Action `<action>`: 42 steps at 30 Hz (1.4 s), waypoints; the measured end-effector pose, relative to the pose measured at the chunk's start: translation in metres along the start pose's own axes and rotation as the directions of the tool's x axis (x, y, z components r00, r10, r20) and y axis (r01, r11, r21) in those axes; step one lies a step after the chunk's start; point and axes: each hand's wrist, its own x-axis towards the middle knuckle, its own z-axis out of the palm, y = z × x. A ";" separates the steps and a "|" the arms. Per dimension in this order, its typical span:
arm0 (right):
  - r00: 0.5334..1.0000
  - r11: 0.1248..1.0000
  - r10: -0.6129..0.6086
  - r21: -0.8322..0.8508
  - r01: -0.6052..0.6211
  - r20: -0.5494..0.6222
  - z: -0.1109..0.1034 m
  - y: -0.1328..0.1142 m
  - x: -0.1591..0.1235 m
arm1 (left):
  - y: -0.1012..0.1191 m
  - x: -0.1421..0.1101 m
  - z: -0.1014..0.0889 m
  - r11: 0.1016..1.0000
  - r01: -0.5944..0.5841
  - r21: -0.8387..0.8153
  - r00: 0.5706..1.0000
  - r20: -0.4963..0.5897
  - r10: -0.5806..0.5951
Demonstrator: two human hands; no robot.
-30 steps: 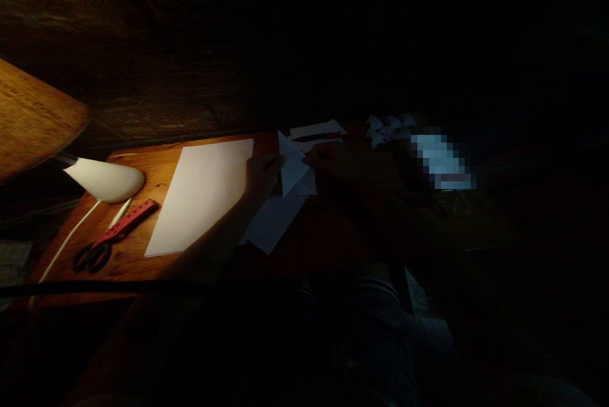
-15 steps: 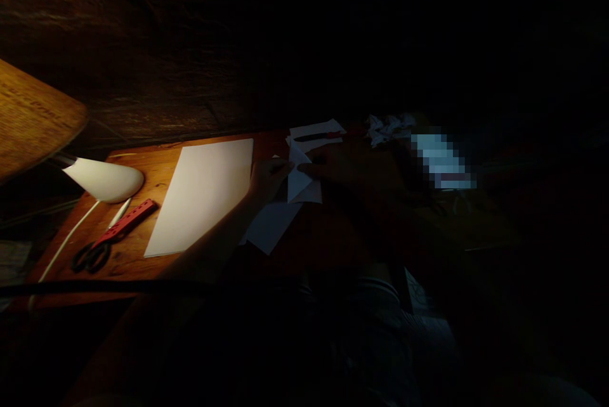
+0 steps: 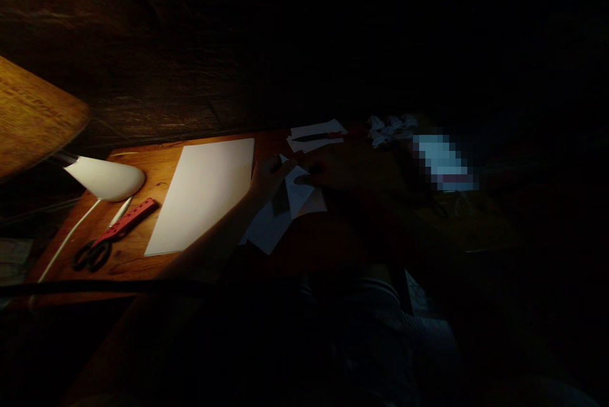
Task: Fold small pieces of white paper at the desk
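Between my two hands is a folded piece of white paper [image 3: 301, 193], held a little above the table with its layers angled apart at the lower right. My left hand [image 3: 269, 175] is closed on its upper left edge. Dim in the shadow, my right hand [image 3: 320, 169] pinches it near the top right, thumb lying over the paper. Below them another white paper piece [image 3: 269, 232] lies on the wood. To the left, partly behind my left forearm, rests a large white sheet or stack of paper [image 3: 204, 194].
A lamp with a white base [image 3: 107, 179] stands at the left on the wooden table [image 3: 157, 172]. Near it lie red-sheathed scissors [image 3: 126, 222]. A knife [image 3: 316, 137] rests on paper pieces at the back, beside crumpled-looking white paper [image 3: 390, 129]. A bright pixelated screen [image 3: 442, 160] glows at right.
The folded paper has tilted and turned between my hands, its top now leaning left and its lower corner swinging right. Both hands stay close together on it.
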 end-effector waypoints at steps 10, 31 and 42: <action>0.999 1.000 -0.007 0.020 0.006 0.036 0.000 -0.002 0.001 | 0.012 -0.006 0.002 0.997 0.044 -0.058 0.998 -0.047 -0.046; 0.998 1.000 -0.014 0.027 0.012 0.054 0.000 -0.005 0.001 | 0.000 -0.003 0.001 0.998 0.040 -0.056 0.999 -0.035 -0.042; 0.997 0.999 -0.034 0.026 0.033 0.065 0.002 0.000 0.003 | 0.003 -0.005 0.003 0.985 0.047 -0.166 0.999 -0.007 -0.049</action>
